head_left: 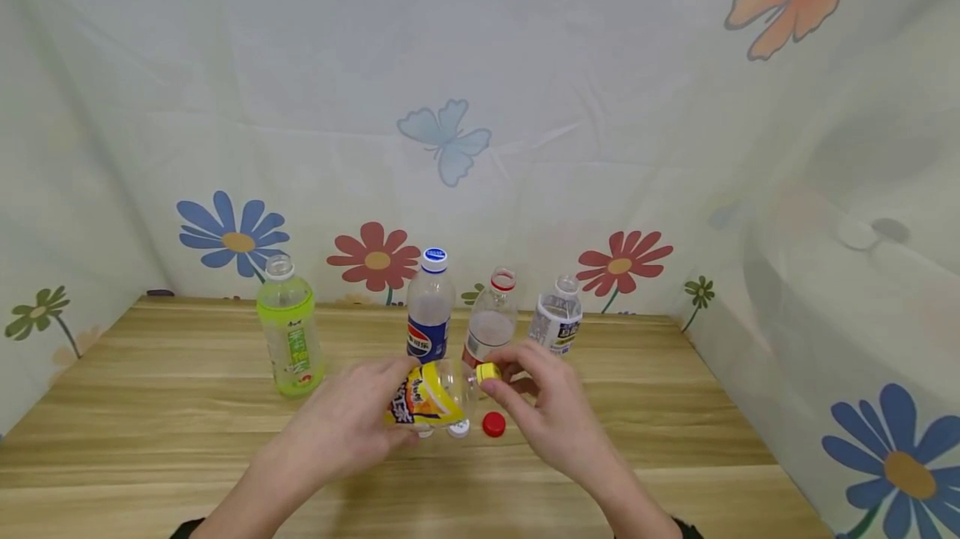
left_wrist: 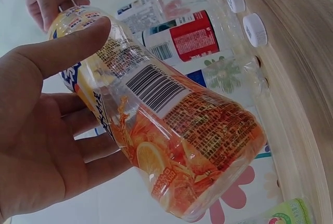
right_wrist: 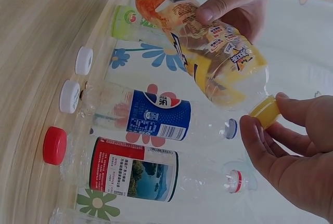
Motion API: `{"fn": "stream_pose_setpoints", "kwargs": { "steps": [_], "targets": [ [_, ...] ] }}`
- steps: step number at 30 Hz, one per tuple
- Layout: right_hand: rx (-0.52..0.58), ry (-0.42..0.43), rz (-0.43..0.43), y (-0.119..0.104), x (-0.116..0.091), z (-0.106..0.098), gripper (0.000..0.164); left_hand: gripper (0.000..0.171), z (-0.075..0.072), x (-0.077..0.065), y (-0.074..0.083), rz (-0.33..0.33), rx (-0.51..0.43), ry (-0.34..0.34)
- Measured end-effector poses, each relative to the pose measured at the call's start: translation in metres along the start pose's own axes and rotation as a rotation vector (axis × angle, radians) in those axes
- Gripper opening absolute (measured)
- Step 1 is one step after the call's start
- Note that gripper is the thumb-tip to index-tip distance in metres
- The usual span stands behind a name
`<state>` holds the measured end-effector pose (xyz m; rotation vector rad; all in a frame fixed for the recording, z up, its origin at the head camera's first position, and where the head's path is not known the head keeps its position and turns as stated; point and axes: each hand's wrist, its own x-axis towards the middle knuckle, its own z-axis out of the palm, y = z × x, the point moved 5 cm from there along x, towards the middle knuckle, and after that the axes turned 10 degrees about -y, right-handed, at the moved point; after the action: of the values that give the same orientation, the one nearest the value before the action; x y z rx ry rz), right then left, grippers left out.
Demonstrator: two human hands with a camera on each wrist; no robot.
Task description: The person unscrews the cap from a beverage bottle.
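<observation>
My left hand [head_left: 345,418] holds a clear plastic drink bottle [left_wrist: 166,115] with a yellow and orange label, thumb on one side and fingers on the other. The bottle is tilted well over, its neck toward my right hand [head_left: 558,410]. Thumb and fingers of that hand pinch the yellow bottle cap [right_wrist: 266,112] at the bottle's mouth. Whether the cap is threaded on or loose, I cannot tell. Beneath the bottle on the table lie a red cap [head_left: 493,424], a white cap [head_left: 459,428] and a second white cap [right_wrist: 84,61], mostly hidden in the head view.
Upright behind my hands stand a blue-capped Pepsi bottle [head_left: 431,306], an uncapped red-labelled bottle [head_left: 492,318] and an uncapped white-labelled bottle [head_left: 557,318]. An uncapped green bottle [head_left: 290,335] stands to the left. A flowered cloth [head_left: 525,214] encloses the wooden table [head_left: 187,439] at back and sides.
</observation>
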<state>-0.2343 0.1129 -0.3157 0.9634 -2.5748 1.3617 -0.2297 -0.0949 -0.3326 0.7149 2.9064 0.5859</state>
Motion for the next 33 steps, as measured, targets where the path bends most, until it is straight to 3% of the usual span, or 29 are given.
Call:
{"fn": "stream_pose_setpoints", "kwargs": {
  "steps": [33],
  "targets": [
    [0.029, -0.014, -0.077, -0.0048, 0.0002, 0.0011, 0.030, 0.072, 0.0015, 0.0000, -0.0015, -0.038, 0.022, 0.014]
  ]
}}
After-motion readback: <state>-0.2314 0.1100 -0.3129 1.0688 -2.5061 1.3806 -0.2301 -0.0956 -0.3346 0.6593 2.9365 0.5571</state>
